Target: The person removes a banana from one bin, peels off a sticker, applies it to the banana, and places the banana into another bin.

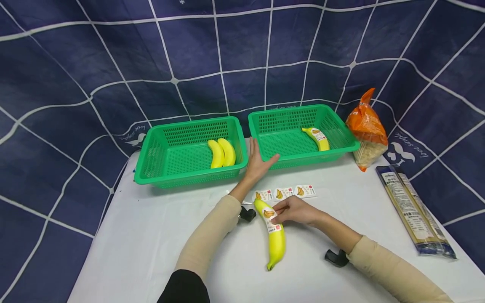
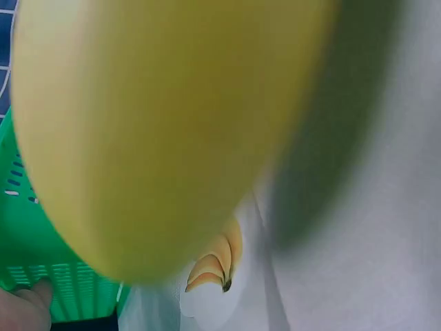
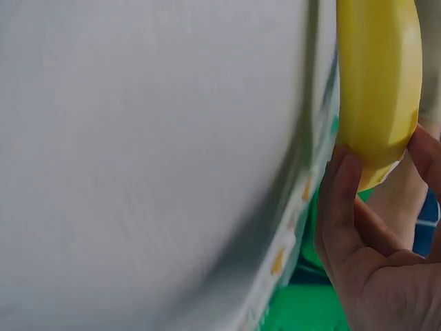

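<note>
Closest to me, a banana [image 1: 275,235] lies lengthwise on the white table [image 1: 151,244], stem end toward the baskets, with a sticker [image 1: 271,219] wrapped over its upper part. My right hand [image 1: 295,210] rests at that sticker, fingers curled onto the banana's side; from the right wrist view I see the fingertips [image 3: 344,186] pressed against the yellow skin, so the hand grips the fruit lightly. The left wrist view is filled almost wholly by the blurred banana [image 2: 165,131], with a sticker [image 2: 213,276] showing beneath it.

Just beyond the banana, 3 more stickers [image 1: 284,192] lie in a row on the table. Past them, my left hand [image 1: 257,162] lies flat with fingers spread and straight, holding nothing, set between the 2 green baskets and touching the front rim of the right basket [image 1: 303,158].

The left basket [image 1: 151,168] holds 2 bananas [image 1: 222,153] lying side by side, both bare of stickers as far as I can see. The right basket holds 1 labelled banana [image 1: 317,138] near its back right corner.

Off to the right, an orange bag [image 1: 366,130] stands just beside the right basket, and a long flat packet [image 1: 413,210] lies near the table's right edge. A dark blue cloth with a white grid [image 1: 227,54] hangs behind everything.
</note>
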A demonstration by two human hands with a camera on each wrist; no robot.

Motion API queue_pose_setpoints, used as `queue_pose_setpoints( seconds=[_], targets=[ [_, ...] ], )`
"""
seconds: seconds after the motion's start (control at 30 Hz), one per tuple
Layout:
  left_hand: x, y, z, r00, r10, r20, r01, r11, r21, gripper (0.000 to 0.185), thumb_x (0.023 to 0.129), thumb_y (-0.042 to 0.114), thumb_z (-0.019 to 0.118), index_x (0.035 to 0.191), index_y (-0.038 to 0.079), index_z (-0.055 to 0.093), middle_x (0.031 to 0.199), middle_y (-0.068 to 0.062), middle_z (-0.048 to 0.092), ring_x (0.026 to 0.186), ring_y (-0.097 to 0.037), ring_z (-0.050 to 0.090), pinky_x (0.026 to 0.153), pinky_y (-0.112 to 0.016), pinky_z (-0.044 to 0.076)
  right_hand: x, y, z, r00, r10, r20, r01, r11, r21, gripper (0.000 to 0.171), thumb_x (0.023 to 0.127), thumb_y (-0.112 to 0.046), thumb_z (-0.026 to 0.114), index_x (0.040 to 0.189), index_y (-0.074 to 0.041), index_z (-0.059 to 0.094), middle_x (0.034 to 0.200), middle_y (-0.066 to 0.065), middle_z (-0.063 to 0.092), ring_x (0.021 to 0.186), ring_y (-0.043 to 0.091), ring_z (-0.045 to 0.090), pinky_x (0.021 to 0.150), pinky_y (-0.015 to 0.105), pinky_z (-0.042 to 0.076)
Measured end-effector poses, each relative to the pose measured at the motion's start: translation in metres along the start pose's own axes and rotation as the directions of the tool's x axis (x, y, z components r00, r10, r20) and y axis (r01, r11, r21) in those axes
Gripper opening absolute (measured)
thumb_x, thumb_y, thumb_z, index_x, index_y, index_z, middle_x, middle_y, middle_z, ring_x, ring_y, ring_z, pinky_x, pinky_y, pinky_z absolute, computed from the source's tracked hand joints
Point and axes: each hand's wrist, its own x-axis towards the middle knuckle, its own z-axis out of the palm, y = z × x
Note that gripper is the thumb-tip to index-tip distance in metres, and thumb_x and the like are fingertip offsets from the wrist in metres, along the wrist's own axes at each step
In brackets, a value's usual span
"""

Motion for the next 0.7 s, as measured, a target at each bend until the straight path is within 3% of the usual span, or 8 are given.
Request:
queue_pose_setpoints(
  seconds=[0.2, 0.43, 0.7],
  targets=[
    [-0.001, 0.000, -0.002, 1.000, -0.008, -0.003, 0.008, 1.000, -0.011, 0.108, 0.085, 0.053, 0.067, 0.157, 0.009, -0.001, 0.164, 0.004, -0.017, 0.152, -0.030, 0.006, 0.121, -0.052, 0.021, -0.005, -0.009, -0.031, 0.999, 0.030, -0.020, -0.030, 0.999, -0.014, 0.058, 0.077, -0.027, 0.082, 0.122, 0.006, 0.064, 0.117, 0.015, 0.069, 0.106, 0.022, 0.063, 0.090, 0.035, 0.053],
    [-0.001, 0.001, -0.003, 1.000, -0.013, 0.014, 0.013, 1.000, -0.014, 0.108, 0.087, 0.049, 0.067, 0.157, 0.007, -0.002, 0.164, 0.001, -0.018, 0.152, -0.033, 0.006, 0.121, -0.051, 0.020, -0.012, -0.032, -0.086, 0.999, 0.030, 0.035, -0.031, 0.999, 0.017, 0.059, 0.084, -0.023, 0.075, 0.128, 0.011, 0.057, 0.127, 0.023, 0.063, 0.096, 0.017, 0.068, 0.093, 0.039, 0.055],
    [0.000, 0.003, -0.004, 1.000, -0.025, 0.012, 0.025, 0.999, -0.027, 0.109, 0.085, 0.048, 0.069, 0.157, 0.008, -0.002, 0.164, 0.000, -0.016, 0.152, -0.034, 0.006, 0.120, -0.053, 0.020, -0.009, -0.065, -0.145, 0.997, 0.066, 0.047, -0.064, 0.997, -0.031, 0.062, 0.089, -0.021, 0.070, 0.136, 0.013, 0.047, 0.137, 0.027, 0.054, 0.107, 0.018, 0.067, 0.099, 0.037, 0.053]
  ],
)
